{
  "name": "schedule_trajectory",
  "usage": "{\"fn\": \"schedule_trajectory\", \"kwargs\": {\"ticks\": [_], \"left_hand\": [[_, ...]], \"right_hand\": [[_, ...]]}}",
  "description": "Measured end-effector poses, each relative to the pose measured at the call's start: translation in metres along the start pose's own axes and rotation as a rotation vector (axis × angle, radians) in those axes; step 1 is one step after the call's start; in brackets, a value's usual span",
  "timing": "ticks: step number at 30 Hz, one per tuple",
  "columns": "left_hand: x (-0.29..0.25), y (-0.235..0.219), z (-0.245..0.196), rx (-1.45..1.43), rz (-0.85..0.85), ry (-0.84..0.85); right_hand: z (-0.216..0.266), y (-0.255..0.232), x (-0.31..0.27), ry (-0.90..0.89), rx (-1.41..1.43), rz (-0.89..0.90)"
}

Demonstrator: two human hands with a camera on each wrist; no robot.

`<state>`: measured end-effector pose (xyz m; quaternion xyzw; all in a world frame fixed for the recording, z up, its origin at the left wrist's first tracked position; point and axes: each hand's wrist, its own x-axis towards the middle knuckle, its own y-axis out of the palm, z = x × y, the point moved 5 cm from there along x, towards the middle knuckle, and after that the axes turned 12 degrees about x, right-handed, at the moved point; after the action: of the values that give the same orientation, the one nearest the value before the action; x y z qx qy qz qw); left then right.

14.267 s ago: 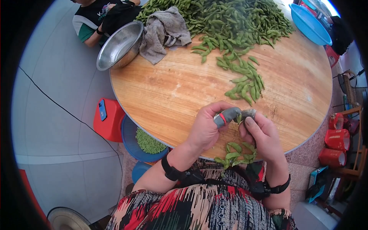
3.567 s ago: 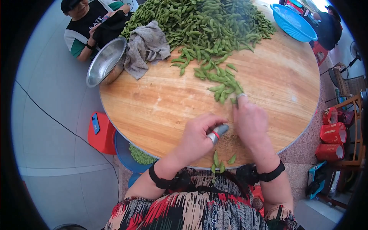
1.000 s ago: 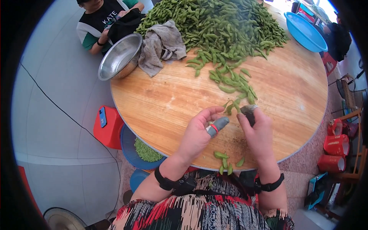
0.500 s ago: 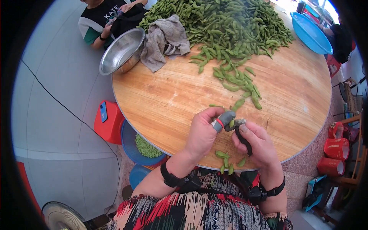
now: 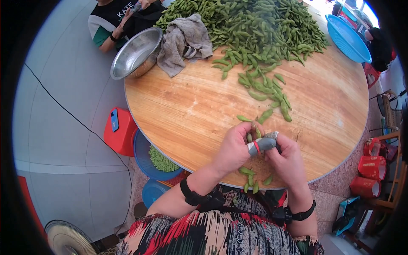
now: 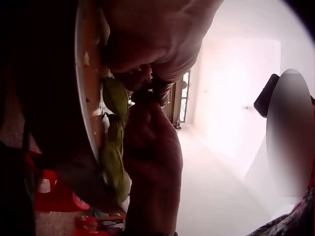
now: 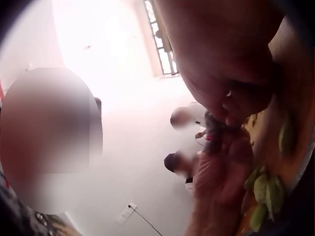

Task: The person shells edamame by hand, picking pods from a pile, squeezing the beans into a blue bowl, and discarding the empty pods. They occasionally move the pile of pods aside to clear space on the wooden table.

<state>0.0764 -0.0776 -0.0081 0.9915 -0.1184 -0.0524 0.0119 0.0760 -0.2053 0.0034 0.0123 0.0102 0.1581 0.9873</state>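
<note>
My left hand (image 5: 236,148) pinches a green soybean pod (image 5: 258,133) over the near part of the round wooden table (image 5: 182,114). Its thumb wears a grey cover with a red band and points across to the right hand. My right hand (image 5: 289,159) has bent fingers right at that thumb, one fingertip wrapped in grey; what lies inside its grip is hidden, and I cannot tell whether it holds anything. Both hands also meet in the wrist views. Several loose pods (image 5: 246,171) lie below them at the table edge.
A big heap of soybean pods (image 5: 255,25) covers the far side, trailing toward my hands. Back left are a grey cloth (image 5: 182,42) and a metal colander (image 5: 138,53). A blue basket (image 5: 348,38) stands far right. Shelled beans (image 5: 161,159) fill a blue basin by a red stool (image 5: 121,131).
My right hand has come back from the trail of pods to meet the left. The left thumb has swung right against the right fingers. Fewer pods lie near the edge than 14 seconds ago.
</note>
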Motion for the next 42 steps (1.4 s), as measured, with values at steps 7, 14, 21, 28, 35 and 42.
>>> {"fn": "schedule_trajectory", "kwargs": {"ticks": [7,14,21,28,35,42], "left_hand": [[-0.003,0.0,-0.011,-0.345,0.057,-0.054],[0.0,-0.005,0.007,-0.576,0.043,-0.125],[-0.002,-0.001,0.0,-0.493,0.068,-0.195],[-0.004,0.0,0.007,-0.503,0.015,-0.098],[-0.009,0.005,-0.002,-0.667,0.245,-0.08],[-0.003,0.008,-0.001,-0.488,0.243,-0.114]], "right_hand": [[0.005,0.001,-0.006,0.473,0.711,0.043],[0.018,-0.005,-0.004,0.03,-0.034,-0.125],[0.023,-0.016,-0.005,-0.008,-0.156,-0.197],[0.032,-0.003,-0.012,-0.066,-0.28,0.007],[0.011,0.005,-0.017,0.502,0.633,0.248],[0.017,0.001,-0.012,0.096,0.074,0.09]]}}
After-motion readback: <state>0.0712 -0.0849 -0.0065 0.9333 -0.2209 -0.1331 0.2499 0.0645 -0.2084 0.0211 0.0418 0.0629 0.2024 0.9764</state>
